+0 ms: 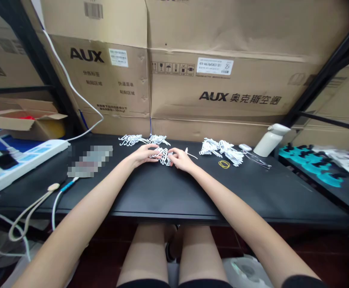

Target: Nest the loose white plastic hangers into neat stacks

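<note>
Left hand and right hand grasp a cluster of white hooks between them, at the black counter. A slackened pinch could scatter the hooks; interlocked bends could snag. Fingers cover the cluster's ends; its count and any tie are indistinct

1 head-worn camera looks forward and down, from above the wearer's lap, across the near worktop towards cardboard.
</note>
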{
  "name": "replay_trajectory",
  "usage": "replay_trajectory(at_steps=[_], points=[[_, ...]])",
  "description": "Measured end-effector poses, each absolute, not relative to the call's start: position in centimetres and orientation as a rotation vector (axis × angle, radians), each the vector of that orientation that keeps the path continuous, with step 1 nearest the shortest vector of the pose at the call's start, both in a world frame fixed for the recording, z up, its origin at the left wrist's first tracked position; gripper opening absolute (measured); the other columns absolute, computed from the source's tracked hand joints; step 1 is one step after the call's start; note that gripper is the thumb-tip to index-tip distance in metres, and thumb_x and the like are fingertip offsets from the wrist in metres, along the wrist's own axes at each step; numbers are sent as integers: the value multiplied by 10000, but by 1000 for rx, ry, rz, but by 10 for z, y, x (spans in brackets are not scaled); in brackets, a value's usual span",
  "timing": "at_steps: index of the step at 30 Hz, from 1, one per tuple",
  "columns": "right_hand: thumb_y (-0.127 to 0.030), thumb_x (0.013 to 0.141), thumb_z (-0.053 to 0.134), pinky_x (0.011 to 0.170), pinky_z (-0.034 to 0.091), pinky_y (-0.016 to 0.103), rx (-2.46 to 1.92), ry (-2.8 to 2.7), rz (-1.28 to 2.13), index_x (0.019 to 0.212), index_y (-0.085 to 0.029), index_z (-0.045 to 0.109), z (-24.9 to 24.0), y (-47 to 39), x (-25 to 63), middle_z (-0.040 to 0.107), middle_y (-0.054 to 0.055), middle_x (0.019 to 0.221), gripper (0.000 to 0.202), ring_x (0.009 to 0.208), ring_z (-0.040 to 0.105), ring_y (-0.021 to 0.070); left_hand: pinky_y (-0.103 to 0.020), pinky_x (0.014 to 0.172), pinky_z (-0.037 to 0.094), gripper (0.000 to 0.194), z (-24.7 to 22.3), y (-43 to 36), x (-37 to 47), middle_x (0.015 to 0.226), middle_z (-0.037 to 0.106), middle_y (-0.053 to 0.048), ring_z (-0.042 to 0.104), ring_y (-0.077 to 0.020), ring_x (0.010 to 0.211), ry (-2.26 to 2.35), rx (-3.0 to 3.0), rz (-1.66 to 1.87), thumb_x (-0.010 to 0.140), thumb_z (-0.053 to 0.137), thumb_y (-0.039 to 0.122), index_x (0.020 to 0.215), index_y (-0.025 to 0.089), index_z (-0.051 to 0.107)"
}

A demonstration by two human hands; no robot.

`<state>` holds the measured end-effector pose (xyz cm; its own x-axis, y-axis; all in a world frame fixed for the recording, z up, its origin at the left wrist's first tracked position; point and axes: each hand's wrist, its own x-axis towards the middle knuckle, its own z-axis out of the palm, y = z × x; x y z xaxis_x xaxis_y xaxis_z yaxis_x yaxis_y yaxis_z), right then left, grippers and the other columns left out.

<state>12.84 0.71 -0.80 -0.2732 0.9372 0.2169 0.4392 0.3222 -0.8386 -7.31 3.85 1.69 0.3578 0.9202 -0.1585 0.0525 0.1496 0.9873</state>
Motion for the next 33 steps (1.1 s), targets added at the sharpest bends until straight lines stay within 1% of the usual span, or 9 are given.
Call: replay_trajectory(at_steps=[3, 6, 9, 12, 16, 21, 26, 31, 33], points=[[-388, 857, 522, 582, 439, 235, -1191, -1958, 754, 1048, -167, 564, -8, 4, 129, 602, -42, 566, 295, 540, 564, 114, -311, 747, 579, 478, 15, 40, -73, 888, 710, -122, 701, -193, 800, 1029, 1195, 841, 696, 753, 124, 1122, 120, 537], [-476, 798, 591, 589, 420, 244, -1204, -2038, 623, 1078, -171, 560, -9, 2, 129, 571, -58, 569, 415, 545, 542, 118, -302, 738, 580, 423, 13, 42, -73, 881, 707, -113, 699, -182, 782, 1030, 1137, 860, 693, 747, 100, 1074, 121, 564], [-453, 733, 666, 589, 407, 242, -1187, -2096, 549, 1111, -173, 547, -10, 2, 129, 555, -67, 589, 485, 558, 537, 121, -284, 713, 581, 370, 11, 42, -71, 882, 704, -114, 696, -171, 766, 1027, 1107, 878, 709, 723, 79, 1045, 116, 574], [-411, 718, 689, 599, 411, 239, -1168, -2132, 556, 1138, -169, 528, -9, 1, 130, 569, -61, 617, 510, 583, 556, 128, -281, 691, 583, 328, 10, 42, -69, 876, 700, -114, 693, -165, 747, 1030, 1097, 897, 733, 694, 68, 1034, 109, 570], [-350, 747, 673, 582, 389, 228, -1248, -2182, 461, 1160, -164, 523, -5, -3, 128, 581, -44, 630, 477, 588, 561, 135, -290, 673, 586, 325, 12, 40, -65, 829, 695, -105, 687, -165, 713, 1062, 1110, 905, 742, 686, 70, 1038, 109, 556], [-374, 779, 653, 557, 352, 225, -1344, -2186, 307, 1144, -163, 554, -1, -9, 123, 589, -16, 633, 433, 583, 551, 145, -291, 656, 584, 338, 17, 36, -66, 818, 697, -111, 686, -170, 709, 1085, 1202, 836, 772, 652, 74, 1079, 114, 517], [-378, 814, 621, 537, 318, 210, -1195, -2220, 292, 1117, -163, 576, 0, -12, 121, 531, -50, 568, 374, 521, 486, 111, -332, 700, 582, 334, 17, 34, -67, 849, 700, -109, 691, -191, 759, 1078, 1239, 812, 774, 673, 144, 1068, 141, 515], [-390, 870, 527, 533, 322, 204, -1092, -2051, 359, 1029, -167, 611, 1, -11, 121, 463, -71, 507, 287, 475, 425, 92, -395, 787, 564, 138, 21, 34, -64, 852, 699, -106, 685, -196, 771, 979, 1139, 790, 844, 582, 223, 948, 131, 574], [-371, 880, 490, 535, 325, 208, -1103, -1901, 320, 926, -168, 630, 1, -5, 126, 445, -68, 497, 251, 465, 408, 89, -382, 838, 548, 142, 24, 35, -66, 903, 701, -142, 689, -210, 830, 884, 1051, 728, 865, 525, 211, 941, 109, 587]])
